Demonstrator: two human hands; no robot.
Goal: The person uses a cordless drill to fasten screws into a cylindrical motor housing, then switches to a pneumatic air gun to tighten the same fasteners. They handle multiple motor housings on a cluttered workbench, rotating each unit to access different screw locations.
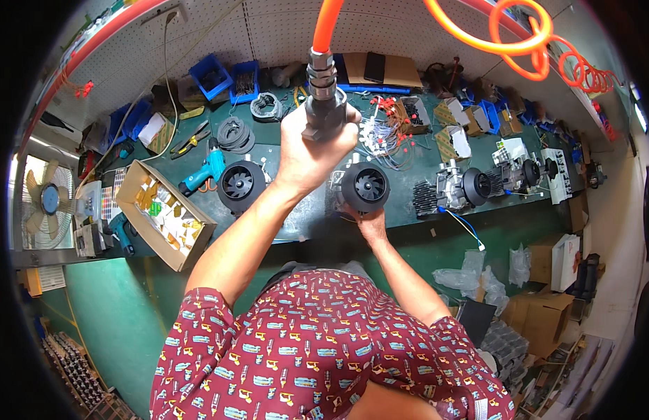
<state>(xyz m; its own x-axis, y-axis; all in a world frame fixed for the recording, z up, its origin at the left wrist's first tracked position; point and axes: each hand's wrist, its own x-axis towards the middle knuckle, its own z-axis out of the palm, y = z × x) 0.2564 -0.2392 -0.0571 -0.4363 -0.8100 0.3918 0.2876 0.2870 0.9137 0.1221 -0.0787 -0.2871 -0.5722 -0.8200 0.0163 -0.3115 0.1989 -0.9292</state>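
Note:
My left hand [301,155] is raised over the bench, its fingers wrapped round a black air tool [327,114]. A metal coupling [322,73] joins the tool's top to an orange air hose [329,21]. Lower down, my right hand [368,222] grips the near underside of a motor unit with a round black fan [366,185]; some of those fingers are hidden beneath it. A similar black fan unit [242,185] stands to the left, behind my left forearm. The air tool's working end cannot be made out.
At the left are a teal cordless drill [206,168] and an open carton [171,217] of small packets. Motor units [459,185] line the bench at right. Bundled wires [387,133] and blue bins [210,77] lie behind. The coiled hose [520,42] hangs overhead.

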